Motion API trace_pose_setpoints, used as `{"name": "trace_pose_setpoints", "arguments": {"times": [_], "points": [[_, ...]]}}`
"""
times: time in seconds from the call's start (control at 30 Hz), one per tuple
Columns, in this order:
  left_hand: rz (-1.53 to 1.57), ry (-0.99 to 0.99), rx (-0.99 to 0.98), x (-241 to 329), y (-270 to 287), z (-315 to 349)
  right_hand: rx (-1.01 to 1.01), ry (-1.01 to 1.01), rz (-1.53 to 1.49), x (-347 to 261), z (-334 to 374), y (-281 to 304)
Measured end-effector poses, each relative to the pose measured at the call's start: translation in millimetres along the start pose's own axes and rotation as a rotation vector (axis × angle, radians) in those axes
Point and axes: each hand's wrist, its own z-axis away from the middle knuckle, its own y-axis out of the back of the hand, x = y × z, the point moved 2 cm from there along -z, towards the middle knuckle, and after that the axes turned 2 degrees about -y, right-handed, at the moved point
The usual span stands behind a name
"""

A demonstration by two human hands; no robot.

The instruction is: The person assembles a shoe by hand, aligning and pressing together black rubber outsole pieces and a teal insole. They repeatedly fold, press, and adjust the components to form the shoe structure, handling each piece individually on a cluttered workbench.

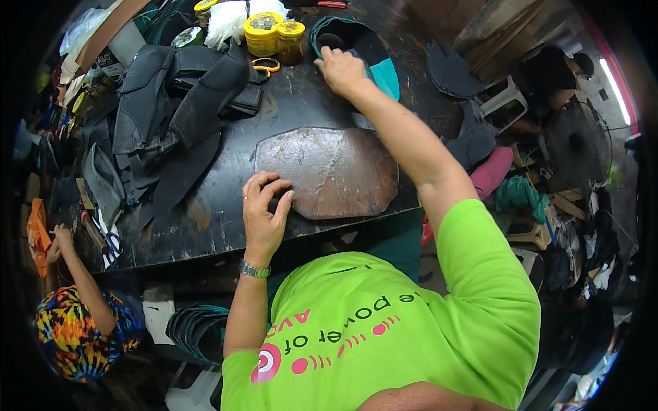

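Dark curved pieces (371, 46) — beneath the right hand (339, 70), grip indiscernible; brown slab (336, 172) — rightward of the half-spread left hand (263, 207).

Right hand (343, 72), its grip unclear.

The right arm (404, 133) extends far forward and slants inward to the left, its elbow only slightly bent. The right hand (343, 70) is back upward, with the fingers (329, 55) bent downward; whether they grip cannot be made out. The left forearm (245, 312) points nearly straight ahead. The left hand (262, 209) is closer to the body, its fingers loosely curled and its thumb (283, 207) standing apart from the index finger.
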Motion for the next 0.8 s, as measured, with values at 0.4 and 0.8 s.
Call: {"name": "trace_pose_setpoints", "arguments": {"times": [0.4, 0.8], "points": [[-0.055, -0.030, -0.048, 7.4, -2.8, -3.5, 0.002, -0.065, -0.068, 18.0, -16.0, -14.4], [0.887, 0.194, 0.178, 17.6, 12.5, 14.3, -0.152, 0.049, -1.916, -3.2, 127.2, 177.4]]}}
